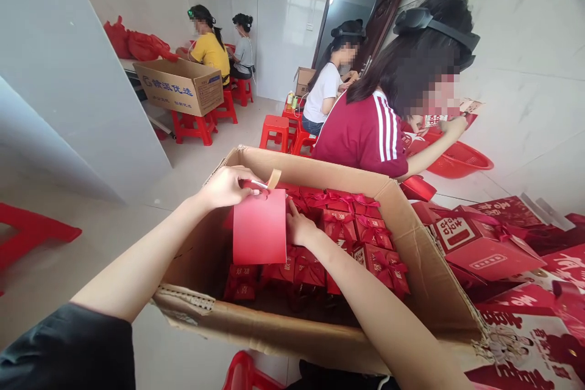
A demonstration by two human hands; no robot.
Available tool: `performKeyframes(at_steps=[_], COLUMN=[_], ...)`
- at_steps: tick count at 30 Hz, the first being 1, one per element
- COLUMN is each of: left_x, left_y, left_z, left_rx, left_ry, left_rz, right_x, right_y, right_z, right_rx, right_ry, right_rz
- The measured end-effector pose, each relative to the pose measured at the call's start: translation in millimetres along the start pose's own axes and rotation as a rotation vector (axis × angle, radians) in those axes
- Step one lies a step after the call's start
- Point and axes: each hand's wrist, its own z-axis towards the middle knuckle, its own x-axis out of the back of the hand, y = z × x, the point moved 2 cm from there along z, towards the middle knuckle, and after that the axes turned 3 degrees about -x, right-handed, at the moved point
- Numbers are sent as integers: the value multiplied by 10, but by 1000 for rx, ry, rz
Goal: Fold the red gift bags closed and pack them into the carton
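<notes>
A plain red paper gift box [259, 228] is held up over the open carton [292, 320], its smooth red side toward me. My left hand [231, 187] grips its top left edge, thumb in front. A short tan strip [274, 179] sticks up from the top beside those fingers. At the box's right edge is my right hand [301, 226], with some of its fingers hidden behind the panel. Inside the carton, below both hands, sit rows of small red gift boxes [338, 226] tied with dark red ribbon bows.
More red gift boxes [489, 241] are piled right of the carton. Beyond it, a co-worker in a maroon shirt [354, 131] sits by a red plastic basket [461, 159]. Other people sit farther back. Red stools [275, 134] and another carton [178, 86] stand across the floor.
</notes>
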Motion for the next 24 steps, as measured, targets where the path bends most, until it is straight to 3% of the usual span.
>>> performKeyframes(at_steps=[4, 9, 16, 19, 24], left_x=[7, -14, -91, -112, -118], left_y=[-14, -3, 40, 32, 34], left_z=[8, 10, 42, 46, 37], left_rx=[-10, -39, -69, -110, -150], left_ry=[7, -40, -115, -116, -120], left_rz=[2, 29, 159, 156, 142], right_x=[85, 373, 172, 130, 72], right_y=[232, 860, 1685, 1786, 1613], right_z=[-75, -304, -709, -697, -579], right_rx=[74, 11, -218, -281, -251], right_ry=[17, 230, 402, 391, 215], right_rz=[97, 189, 193, 200, 237])
